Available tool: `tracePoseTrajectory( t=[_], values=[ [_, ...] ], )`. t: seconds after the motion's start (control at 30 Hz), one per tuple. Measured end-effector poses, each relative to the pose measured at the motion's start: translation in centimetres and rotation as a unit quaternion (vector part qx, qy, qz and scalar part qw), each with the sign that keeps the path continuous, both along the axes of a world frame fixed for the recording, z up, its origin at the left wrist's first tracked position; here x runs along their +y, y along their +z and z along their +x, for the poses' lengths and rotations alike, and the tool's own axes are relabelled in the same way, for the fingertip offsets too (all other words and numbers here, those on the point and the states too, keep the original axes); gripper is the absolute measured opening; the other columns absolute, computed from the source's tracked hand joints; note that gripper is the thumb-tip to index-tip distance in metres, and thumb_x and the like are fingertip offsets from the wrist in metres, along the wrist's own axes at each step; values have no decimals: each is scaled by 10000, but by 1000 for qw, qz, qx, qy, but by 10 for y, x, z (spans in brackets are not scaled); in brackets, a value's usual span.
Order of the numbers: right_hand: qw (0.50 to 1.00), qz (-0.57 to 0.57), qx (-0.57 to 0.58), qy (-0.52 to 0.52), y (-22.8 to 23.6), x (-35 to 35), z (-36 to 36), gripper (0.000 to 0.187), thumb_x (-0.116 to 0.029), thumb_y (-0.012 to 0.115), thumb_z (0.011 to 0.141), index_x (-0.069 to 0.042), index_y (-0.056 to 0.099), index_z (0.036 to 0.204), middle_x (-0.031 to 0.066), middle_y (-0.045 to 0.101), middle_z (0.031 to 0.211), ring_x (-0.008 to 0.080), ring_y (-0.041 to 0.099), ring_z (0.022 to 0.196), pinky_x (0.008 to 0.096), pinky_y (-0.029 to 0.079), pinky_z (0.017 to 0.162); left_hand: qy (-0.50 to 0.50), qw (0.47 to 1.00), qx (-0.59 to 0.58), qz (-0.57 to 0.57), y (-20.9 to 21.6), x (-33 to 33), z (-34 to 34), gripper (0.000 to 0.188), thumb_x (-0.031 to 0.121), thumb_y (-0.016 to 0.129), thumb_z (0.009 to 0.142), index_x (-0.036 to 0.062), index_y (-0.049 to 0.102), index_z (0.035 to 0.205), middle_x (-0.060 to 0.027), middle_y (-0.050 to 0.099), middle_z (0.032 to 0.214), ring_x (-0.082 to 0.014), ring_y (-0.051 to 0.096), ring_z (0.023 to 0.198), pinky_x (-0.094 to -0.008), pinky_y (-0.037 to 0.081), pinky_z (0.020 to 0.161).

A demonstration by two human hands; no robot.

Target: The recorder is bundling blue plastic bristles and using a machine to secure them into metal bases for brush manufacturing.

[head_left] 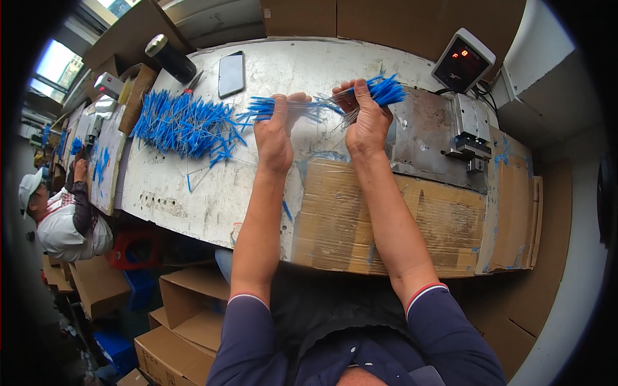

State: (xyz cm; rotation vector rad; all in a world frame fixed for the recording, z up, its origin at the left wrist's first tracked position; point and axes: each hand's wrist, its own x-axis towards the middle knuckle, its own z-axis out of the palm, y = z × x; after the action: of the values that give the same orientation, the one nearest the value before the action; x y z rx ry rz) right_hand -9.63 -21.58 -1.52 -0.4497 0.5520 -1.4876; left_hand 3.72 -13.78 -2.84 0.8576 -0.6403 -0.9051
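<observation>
My left hand (275, 138) is closed on a loose bundle of thin wire brushes (261, 108), their blue bristled ends sticking out to the left and some to the right. A fuller bundle of the same brushes (388, 91) is in my right hand (368, 125), thumb pressed over the wires, blue ends pointing right and bare wires toward the left hand. Both hands are raised over the white worktable (212, 199), and the two bundles nearly meet between them. Left of my left hand lies a big heap of blue wire brushes (183, 125), some scattered at its edge.
A phone (232, 74), a dark cylinder (170, 58) and pliers-like handles (193, 82) lie behind the heap. On the right stand a metal fixture (473, 138) and a red digital display (462, 63). Cardboard (412, 219) covers the near edge. At far left a co-worker (67, 219) sits.
</observation>
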Motion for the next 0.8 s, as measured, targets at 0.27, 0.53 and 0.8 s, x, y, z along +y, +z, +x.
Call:
tracePoseTrajectory(
  t=[0.27,0.53,0.8],
  values=[
    [988,-42,67,-136,3,-20,-28,105,-76,720,953,19,677,957,136,728,859,244,728,769,360,635,760,127,988,85,23,-19,1,37,233,251,531,1081,25,582,1110,-170,708,1088,-329,705,1074,-449,559,965],
    [958,-95,251,98,-26,6,4,100,-37,665,976,27,705,1042,90,722,838,165,707,756,311,599,737,97,994,16,47,-17,0,30,283,244,548,1076,12,529,1238,-136,716,972,-282,734,900,-393,587,846],
    [956,-41,269,108,-39,-8,-1,102,-59,614,979,17,677,1005,68,704,859,129,662,705,301,572,714,46,998,14,41,-19,-1,34,297,262,588,1063,3,557,1206,-22,596,765,-120,565,601,-291,504,596]
  ],
)
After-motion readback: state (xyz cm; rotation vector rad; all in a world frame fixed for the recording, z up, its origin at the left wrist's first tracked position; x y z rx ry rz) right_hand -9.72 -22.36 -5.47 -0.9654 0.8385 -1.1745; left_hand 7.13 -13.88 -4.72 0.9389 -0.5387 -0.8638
